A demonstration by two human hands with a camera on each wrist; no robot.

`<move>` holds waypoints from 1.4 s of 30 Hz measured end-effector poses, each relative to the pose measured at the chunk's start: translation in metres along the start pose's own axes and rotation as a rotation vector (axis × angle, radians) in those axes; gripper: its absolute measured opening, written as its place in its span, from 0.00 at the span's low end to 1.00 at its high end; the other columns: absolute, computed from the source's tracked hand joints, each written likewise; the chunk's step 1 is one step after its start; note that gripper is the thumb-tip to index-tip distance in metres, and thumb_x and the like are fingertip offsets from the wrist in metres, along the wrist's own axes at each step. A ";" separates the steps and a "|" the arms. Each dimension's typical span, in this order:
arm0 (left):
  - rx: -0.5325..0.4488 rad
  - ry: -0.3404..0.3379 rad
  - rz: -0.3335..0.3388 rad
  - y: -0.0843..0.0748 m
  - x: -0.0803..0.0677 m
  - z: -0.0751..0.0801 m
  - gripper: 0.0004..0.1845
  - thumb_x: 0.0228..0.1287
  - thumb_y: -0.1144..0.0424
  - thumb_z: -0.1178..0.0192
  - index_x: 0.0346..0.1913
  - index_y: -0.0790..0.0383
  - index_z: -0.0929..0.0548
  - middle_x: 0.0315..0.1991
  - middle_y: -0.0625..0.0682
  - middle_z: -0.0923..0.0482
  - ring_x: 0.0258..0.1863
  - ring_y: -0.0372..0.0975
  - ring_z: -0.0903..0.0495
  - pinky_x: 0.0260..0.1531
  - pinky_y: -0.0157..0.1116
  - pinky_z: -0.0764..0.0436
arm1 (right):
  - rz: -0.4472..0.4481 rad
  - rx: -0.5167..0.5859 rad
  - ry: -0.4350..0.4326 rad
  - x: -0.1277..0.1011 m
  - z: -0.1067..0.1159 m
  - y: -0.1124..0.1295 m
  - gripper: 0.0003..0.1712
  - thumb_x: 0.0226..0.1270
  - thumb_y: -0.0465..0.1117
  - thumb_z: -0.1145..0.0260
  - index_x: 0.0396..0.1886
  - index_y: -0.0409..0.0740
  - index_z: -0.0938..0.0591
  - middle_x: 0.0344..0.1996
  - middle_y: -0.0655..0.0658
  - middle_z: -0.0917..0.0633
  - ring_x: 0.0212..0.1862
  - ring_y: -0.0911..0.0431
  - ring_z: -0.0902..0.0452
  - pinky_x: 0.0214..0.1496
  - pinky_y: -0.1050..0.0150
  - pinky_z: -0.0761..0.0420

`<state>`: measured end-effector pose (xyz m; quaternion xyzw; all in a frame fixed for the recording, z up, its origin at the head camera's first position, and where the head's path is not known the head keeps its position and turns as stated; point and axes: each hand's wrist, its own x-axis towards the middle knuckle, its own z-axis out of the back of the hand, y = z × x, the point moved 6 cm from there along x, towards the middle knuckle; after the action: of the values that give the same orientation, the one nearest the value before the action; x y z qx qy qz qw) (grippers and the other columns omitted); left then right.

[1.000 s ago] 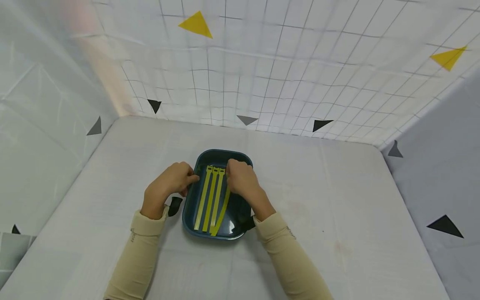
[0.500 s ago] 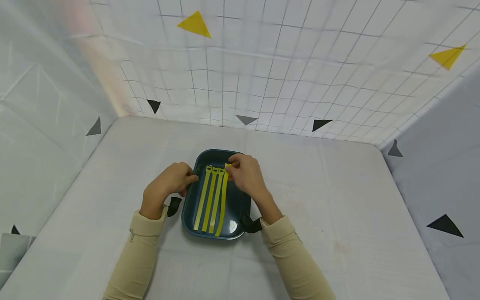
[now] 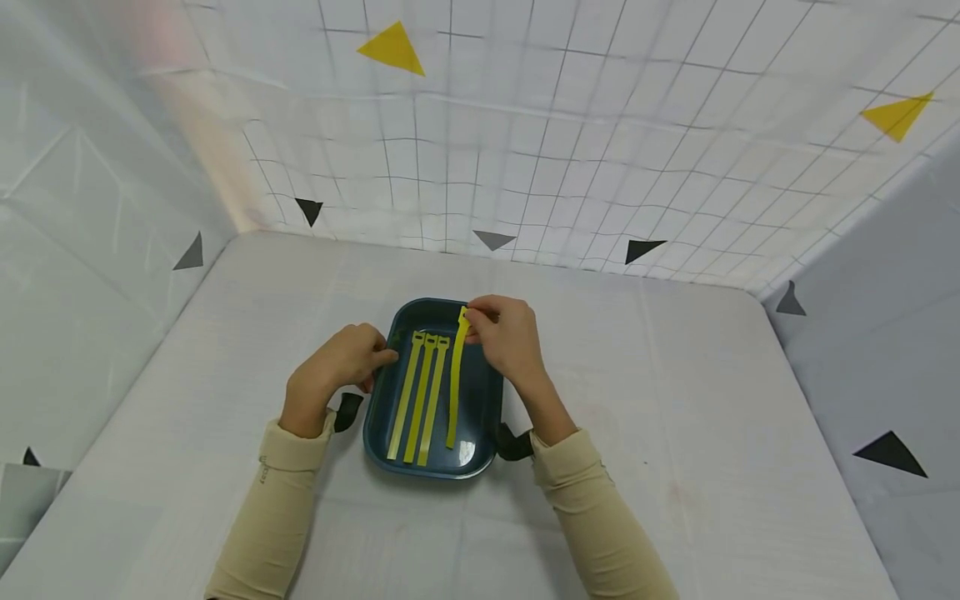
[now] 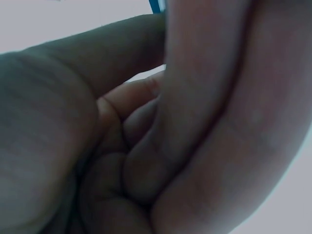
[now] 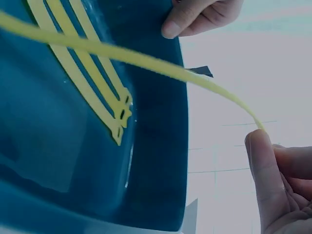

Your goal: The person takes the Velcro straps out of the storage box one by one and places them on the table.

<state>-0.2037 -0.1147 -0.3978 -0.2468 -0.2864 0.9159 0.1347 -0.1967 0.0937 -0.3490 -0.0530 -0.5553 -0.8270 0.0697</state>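
Right hand (image 3: 510, 337) pinches 1 thin yellow strap (image 3: 455, 392) by its top end, above the far edge of the dark blue plastic tray (image 3: 480, 400).
Left hand (image 3: 341, 367), fingers curled, grips the tray's left edge. 3 more yellow straps (image 3: 417, 400) lie flat inside. A loose pinch could drop the lifted strap across them.

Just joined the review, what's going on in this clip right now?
A person's right hand pinches the head end of one yellow strap and lifts it off the dark blue tray. Three more yellow straps lie side by side in the tray. The left hand, fingers curled, rests at the tray's left rim.
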 end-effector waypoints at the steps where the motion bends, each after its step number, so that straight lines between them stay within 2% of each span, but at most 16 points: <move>1: 0.001 0.000 0.000 0.000 0.000 0.000 0.16 0.75 0.62 0.45 0.32 0.70 0.17 0.17 0.55 0.22 0.17 0.42 0.20 0.26 0.38 0.18 | 0.007 0.007 -0.005 0.000 0.002 0.001 0.08 0.70 0.29 0.37 0.43 0.27 0.16 0.35 0.36 0.14 0.32 0.46 0.15 0.34 0.59 0.14; 5: 0.004 -0.001 -0.001 -0.001 -0.001 0.000 0.16 0.75 0.62 0.45 0.33 0.70 0.17 0.17 0.55 0.22 0.17 0.42 0.20 0.26 0.38 0.18 | 0.020 0.036 -0.015 0.000 0.006 0.004 0.09 0.71 0.29 0.37 0.44 0.27 0.16 0.35 0.35 0.15 0.32 0.43 0.15 0.35 0.54 0.14; 11: -0.008 -0.001 -0.001 0.000 -0.001 -0.001 0.15 0.76 0.62 0.45 0.34 0.71 0.17 0.17 0.55 0.22 0.17 0.42 0.20 0.25 0.37 0.18 | 0.003 0.115 -0.077 -0.003 0.013 0.005 0.10 0.72 0.30 0.39 0.46 0.28 0.16 0.36 0.36 0.17 0.26 0.47 0.16 0.28 0.61 0.14; 14: -0.008 0.001 0.005 0.001 -0.001 -0.001 0.16 0.75 0.61 0.45 0.34 0.71 0.17 0.17 0.55 0.22 0.17 0.42 0.20 0.25 0.37 0.18 | -0.011 0.136 -0.102 -0.004 0.017 0.006 0.11 0.73 0.31 0.40 0.48 0.28 0.17 0.38 0.35 0.19 0.24 0.46 0.16 0.25 0.63 0.15; 21: 0.001 0.000 0.002 -0.002 0.000 0.001 0.15 0.75 0.62 0.44 0.33 0.69 0.17 0.17 0.55 0.22 0.16 0.42 0.20 0.26 0.37 0.18 | -0.019 0.109 -0.130 -0.006 0.025 0.007 0.13 0.76 0.33 0.42 0.50 0.28 0.19 0.39 0.34 0.20 0.20 0.46 0.18 0.21 0.64 0.17; 27: 0.007 0.002 0.008 -0.002 0.000 0.002 0.16 0.75 0.62 0.45 0.28 0.67 0.19 0.17 0.55 0.22 0.16 0.42 0.20 0.27 0.37 0.18 | -0.019 0.076 -0.113 -0.007 0.028 0.005 0.12 0.76 0.34 0.43 0.48 0.29 0.19 0.37 0.36 0.21 0.20 0.51 0.18 0.23 0.67 0.17; 42: -0.006 0.004 0.029 0.000 -0.002 0.003 0.15 0.75 0.62 0.45 0.32 0.69 0.18 0.18 0.56 0.22 0.17 0.42 0.20 0.25 0.37 0.18 | -0.075 0.064 -0.110 -0.008 0.040 0.002 0.11 0.76 0.35 0.41 0.48 0.31 0.18 0.37 0.38 0.21 0.21 0.53 0.18 0.25 0.64 0.16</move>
<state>-0.2036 -0.1165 -0.3951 -0.2532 -0.2851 0.9164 0.1216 -0.1881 0.1308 -0.3337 -0.0752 -0.5861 -0.8066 0.0097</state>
